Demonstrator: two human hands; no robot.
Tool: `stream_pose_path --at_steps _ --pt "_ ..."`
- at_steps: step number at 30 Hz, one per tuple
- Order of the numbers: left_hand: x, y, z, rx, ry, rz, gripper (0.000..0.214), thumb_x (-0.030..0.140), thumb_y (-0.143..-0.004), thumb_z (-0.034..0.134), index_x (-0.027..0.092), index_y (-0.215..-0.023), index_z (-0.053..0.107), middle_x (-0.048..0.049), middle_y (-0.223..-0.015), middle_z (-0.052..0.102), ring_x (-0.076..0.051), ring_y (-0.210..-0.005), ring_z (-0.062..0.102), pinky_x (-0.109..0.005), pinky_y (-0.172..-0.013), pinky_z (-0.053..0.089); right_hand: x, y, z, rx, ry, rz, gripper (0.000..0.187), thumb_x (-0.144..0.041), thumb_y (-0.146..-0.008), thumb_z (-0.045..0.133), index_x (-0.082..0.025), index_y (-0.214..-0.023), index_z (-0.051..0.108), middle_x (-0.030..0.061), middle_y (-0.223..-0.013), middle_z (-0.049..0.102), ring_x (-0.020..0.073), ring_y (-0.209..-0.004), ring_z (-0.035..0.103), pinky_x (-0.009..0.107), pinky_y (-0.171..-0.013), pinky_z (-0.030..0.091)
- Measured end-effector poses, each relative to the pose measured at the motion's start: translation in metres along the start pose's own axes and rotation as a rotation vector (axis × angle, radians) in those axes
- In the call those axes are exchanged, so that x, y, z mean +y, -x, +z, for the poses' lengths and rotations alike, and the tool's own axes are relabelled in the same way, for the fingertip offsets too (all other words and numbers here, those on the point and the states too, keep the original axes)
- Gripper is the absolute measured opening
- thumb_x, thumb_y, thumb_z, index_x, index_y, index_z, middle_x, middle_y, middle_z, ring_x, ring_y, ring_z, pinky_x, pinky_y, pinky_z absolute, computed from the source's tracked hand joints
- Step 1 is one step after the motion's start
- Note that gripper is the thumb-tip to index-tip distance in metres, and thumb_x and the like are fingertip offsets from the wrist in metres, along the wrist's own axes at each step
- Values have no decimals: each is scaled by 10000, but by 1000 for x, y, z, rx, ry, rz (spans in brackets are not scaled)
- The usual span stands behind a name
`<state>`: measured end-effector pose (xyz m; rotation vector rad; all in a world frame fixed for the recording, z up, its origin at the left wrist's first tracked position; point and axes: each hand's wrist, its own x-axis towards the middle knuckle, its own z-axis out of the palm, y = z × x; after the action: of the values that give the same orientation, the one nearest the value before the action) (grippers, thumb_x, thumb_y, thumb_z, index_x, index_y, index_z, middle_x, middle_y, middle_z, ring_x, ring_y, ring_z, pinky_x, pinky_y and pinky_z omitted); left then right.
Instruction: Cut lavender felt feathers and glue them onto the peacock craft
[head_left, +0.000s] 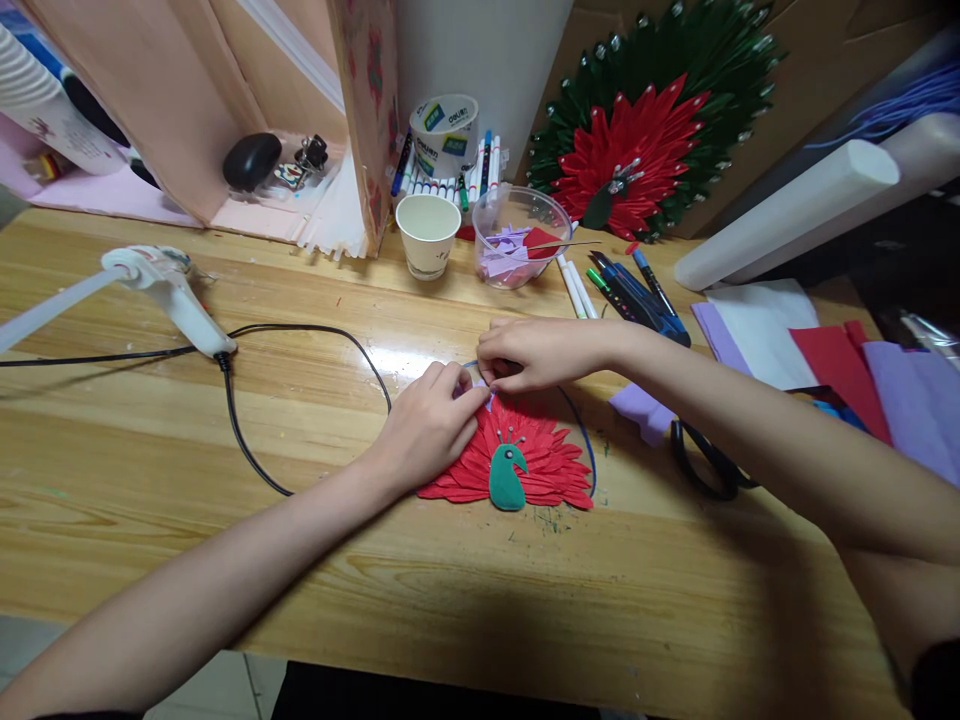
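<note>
A red felt peacock craft (540,465) with a green body (507,477) lies flat on the wooden table (300,560). My left hand (431,425) rests on its upper left edge, fingers curled and pressed down. My right hand (536,352) is at the top edge, fingers pinched on a small lilac felt piece (487,397) that is mostly hidden between both hands. A thin blue wire (589,445) curves round the right side of the craft.
A white glue gun (169,290) with a black cord (247,440) lies at left. A paper cup (427,233), a clear bowl of felt scraps (517,235), markers (637,290), tape (444,132) and a finished green-and-red peacock (645,120) stand behind. Felt sheets (847,360) and scissors (705,470) lie right.
</note>
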<state>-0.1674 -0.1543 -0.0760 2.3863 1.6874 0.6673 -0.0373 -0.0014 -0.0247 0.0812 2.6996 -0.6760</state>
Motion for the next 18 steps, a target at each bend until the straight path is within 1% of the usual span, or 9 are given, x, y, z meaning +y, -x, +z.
stream_pose_path --at_steps 4,9,18 --pt "-1 0 0 15 30 -41 218 152 -861 415 168 -994 586 -85 -918 548 -197 -838 470 -327 -718 430 3 -2 1 -38 7 -48 91 -177 -811 520 -150 -814 606 52 -749 602 173 -784 479 298 -719 385" --pt "-2 0 3 11 71 -85 206 149 -869 405 141 -988 573 -88 -924 550 -196 -864 487 -334 -759 435 7 -2 4 -21 7 -114 138 -199 -865 480 -144 -852 606 59 -767 607 170 -795 472 288 -712 380" --pt "-1 0 3 1 65 -88 192 134 -863 403 141 -974 559 -85 -921 546 -196 -864 497 -334 -761 440 1 -2 4 10 120 -72 192 -227 -886 461 -135 -829 620 78 -770 608 176 -768 470 298 -676 351"
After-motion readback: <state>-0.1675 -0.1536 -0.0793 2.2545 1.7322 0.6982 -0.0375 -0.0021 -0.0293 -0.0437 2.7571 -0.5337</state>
